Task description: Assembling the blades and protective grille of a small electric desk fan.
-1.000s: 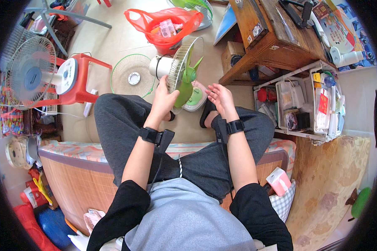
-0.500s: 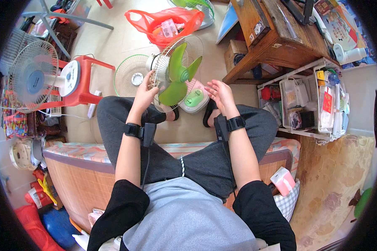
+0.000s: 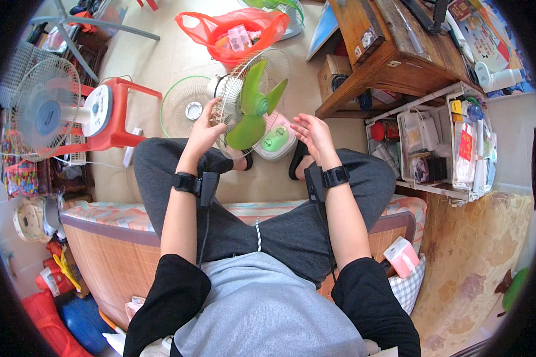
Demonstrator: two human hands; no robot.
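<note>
An electric fan with green blades (image 3: 246, 132) stands on the floor between my feet. Its pink and white base (image 3: 283, 149) has a green panel. The blades are exposed inside the rear wire guard (image 3: 234, 77). My left hand (image 3: 203, 134) grips the left edge of that guard, thumb toward the blades. To the right of the fan, my right hand (image 3: 315, 137) is raised with fingers apart and nothing in it. A round front guard with a green rim (image 3: 174, 107) lies on the floor to the left, partly behind the fan.
Beyond the fan sits a red plastic bag (image 3: 211, 44) with packages inside. At left a second fan (image 3: 49, 116) lies on a red stool (image 3: 122, 116). A wooden desk (image 3: 393, 53) and a white storage rack (image 3: 441, 190) stand at right. Under me is a mat-covered bed (image 3: 113, 238).
Almost nothing differs. My left forearm and left knee have shifted slightly left; the left hand keeps its hold on the guard, and the right hand stays in place.
</note>
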